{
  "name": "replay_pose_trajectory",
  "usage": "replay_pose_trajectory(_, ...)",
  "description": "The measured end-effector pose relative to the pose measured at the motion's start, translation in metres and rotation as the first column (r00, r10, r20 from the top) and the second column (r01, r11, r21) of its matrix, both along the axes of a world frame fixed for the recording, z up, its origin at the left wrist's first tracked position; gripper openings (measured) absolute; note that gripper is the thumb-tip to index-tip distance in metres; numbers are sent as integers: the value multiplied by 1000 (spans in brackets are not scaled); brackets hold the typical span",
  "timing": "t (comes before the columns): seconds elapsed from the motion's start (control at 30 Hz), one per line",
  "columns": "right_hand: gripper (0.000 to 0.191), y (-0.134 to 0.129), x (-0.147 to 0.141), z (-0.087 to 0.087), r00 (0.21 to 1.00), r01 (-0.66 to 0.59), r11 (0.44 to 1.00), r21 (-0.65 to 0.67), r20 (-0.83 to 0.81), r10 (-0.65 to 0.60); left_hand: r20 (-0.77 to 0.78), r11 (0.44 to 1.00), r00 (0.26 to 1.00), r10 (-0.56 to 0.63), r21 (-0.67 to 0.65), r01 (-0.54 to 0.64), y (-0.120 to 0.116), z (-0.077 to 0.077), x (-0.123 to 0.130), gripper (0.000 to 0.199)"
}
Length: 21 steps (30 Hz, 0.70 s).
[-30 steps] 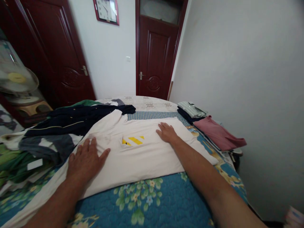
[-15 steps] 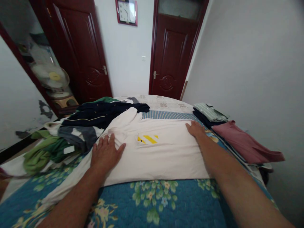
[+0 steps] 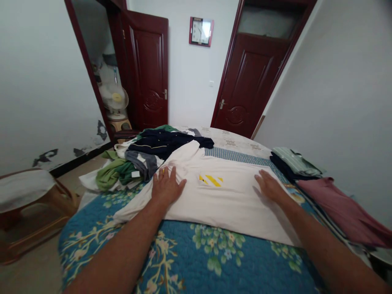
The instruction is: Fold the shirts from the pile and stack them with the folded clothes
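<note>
Since half a second ago, view turned to the left: more of the floor and a wooden stool (image 3: pixel 27 212) now in sight, right hand (image 3: pixel 269 185) drawn a little back from the far corner of the white shirt (image 3: pixel 226 200), left hand (image 3: pixel 167 188) in the same place on it.

Head view: white shirt spread flat in the middle of the bed (image 3: pixel 196 261), on the blue flowered quilt, with a yellow striped mark (image 3: pixel 211 179) facing up. Left hand lying flat on the shirt's left part, fingers apart, gripping nothing. Right hand flat on the right part, fingers stretched, also gripping nothing. Pile of dark and green clothes (image 3: pixel 143 155) just beyond the left hand, touching the shirt. Folded clothes (image 3: pixel 294 163) and a pink garment (image 3: pixel 343 208) along the right edge of the bed, near the wall.
</note>
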State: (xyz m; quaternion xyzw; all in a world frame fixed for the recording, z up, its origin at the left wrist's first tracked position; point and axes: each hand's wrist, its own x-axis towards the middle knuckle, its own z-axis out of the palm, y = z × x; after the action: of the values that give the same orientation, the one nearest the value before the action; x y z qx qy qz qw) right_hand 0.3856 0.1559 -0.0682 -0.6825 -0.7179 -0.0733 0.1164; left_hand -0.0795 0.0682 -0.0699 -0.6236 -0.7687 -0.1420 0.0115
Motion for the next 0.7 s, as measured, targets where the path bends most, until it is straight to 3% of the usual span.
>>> replay_pose_trajectory(0.13,65,-57,-53,-10,965,-255,956,-147,31,262,-10,1000,1000,1,17,-1,1,-2,0,89)
replay_pose_trajectory(0.27,66,-84,-66,-16,965,-256,949,-183,17,263,-10,1000,1000,2,15,-2,1,-2,-1,89)
replay_pose_trajectory(0.53,66,-71,2,-30,998,-14,992,-125,67,23,-39,997,999,-36,61,38,4,0,-7,83)
replay_pose_trajectory(0.7,65,-79,51,-32,991,108,990,-94,89,-99,-60,998,996,-59,-6,59,5,2,-10,82)
